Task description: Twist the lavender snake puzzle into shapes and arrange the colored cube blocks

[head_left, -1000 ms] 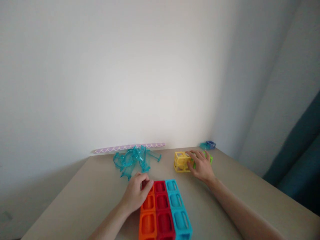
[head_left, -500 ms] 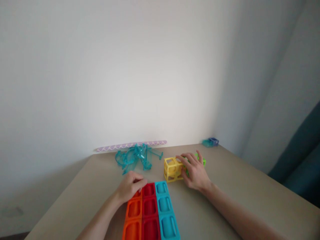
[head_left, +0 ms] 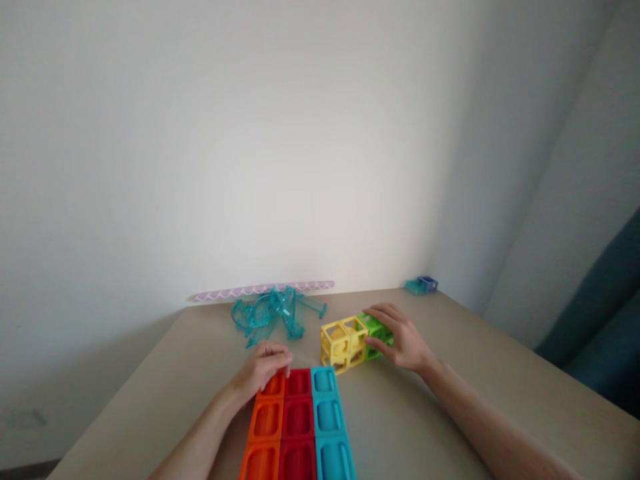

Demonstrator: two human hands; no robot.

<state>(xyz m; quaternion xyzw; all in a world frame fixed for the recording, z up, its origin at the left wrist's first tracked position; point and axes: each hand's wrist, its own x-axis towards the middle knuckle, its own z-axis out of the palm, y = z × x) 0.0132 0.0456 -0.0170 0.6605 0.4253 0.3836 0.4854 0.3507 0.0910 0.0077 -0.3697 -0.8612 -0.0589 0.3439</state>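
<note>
Presses down with the left hand (head_left: 263, 370) on the far end of the block slab (head_left: 300, 427), at its orange column. Fingers bent, tips on top of the block, nothing clasped between them. Cups with the right hand (head_left: 400, 337) the green cube (head_left: 375, 330), fingers loosely curved over its top and far side, thumb at its near side; a light hold, not a tight one.

Already joined, by the look of it: three columns in the slab, orange, red and cyan, lying flat near the front edge of the table (head_left: 450, 400) and running out of view at the bottom. Joined as well, it seems, the yellow cubes (head_left: 343, 343) and the green one, in a short row towards the middle of the table. The row's near end sits just beside the slab's far cyan corner, perhaps touching. Cannot tell.

Not yet part of anything: the clear teal pieces (head_left: 273, 312) heaped near the far edge, the purple scalloped strip (head_left: 265, 290) along that edge by the wall, and two small blue pieces (head_left: 421, 285) at the far right corner — all well apart from both hands.
</note>
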